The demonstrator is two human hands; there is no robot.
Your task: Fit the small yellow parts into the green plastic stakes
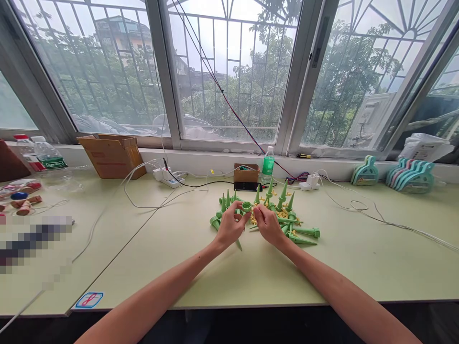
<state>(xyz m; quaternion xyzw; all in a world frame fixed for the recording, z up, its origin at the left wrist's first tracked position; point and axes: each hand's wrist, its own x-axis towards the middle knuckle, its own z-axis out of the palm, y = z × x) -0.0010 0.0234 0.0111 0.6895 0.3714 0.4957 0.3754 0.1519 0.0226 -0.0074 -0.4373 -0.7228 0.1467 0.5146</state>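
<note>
larger cardboard box (111,160), by window (229,76) | red-capped bottle (30,154), upright | blue-bordered sticker (89,299)

Soft, greyish daylight comes through the windows (222,48) on the far side, where the pale sky nearly washes out to white. The worktop (161,267) is evenly, fairly brightly lit, with only faint, diffuse shadows near the forearms (158,291), while the space below its near edge sinks into black. Wide-angle distortion splays the window frames (164,71) outward, and a blocky mosaic hides a patch at left.
</note>
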